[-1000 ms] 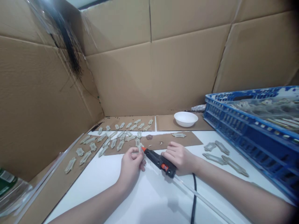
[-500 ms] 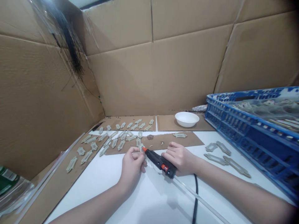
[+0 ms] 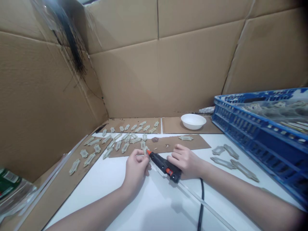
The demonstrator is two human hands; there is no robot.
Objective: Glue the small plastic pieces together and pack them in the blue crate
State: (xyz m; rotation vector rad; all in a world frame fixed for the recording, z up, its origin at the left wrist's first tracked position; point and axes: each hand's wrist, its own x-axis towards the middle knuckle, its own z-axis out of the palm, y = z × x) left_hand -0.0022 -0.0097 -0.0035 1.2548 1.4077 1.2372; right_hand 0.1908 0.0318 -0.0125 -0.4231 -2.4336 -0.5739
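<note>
My right hand (image 3: 186,162) is closed around a black glue gun (image 3: 165,166) with an orange nozzle, tilted so that its tip points up and left. A clear glue stick (image 3: 204,203) sticks out of its rear. Between the thumb and fingers of my left hand (image 3: 138,165) is a small pale frame-shaped piece (image 3: 145,150), held upright and partly hidden by the fingers. The nozzle is at this piece; whether it touches I cannot tell. Just behind lie several similar pale pieces (image 3: 125,147) on a cardboard strip (image 3: 173,146).
A white bowl (image 3: 193,122) stands at the back on cardboard. To the right is a blue crate (image 3: 255,141) with trays inside, and several larger pale pieces (image 3: 244,170) lie beside it. A black cord (image 3: 201,205) runs toward the front edge. Cardboard walls (image 3: 192,64) enclose the table.
The view has shifted very slightly. Both hands, the glue gun and the pale piece keep nearly the same positions relative to each other.
</note>
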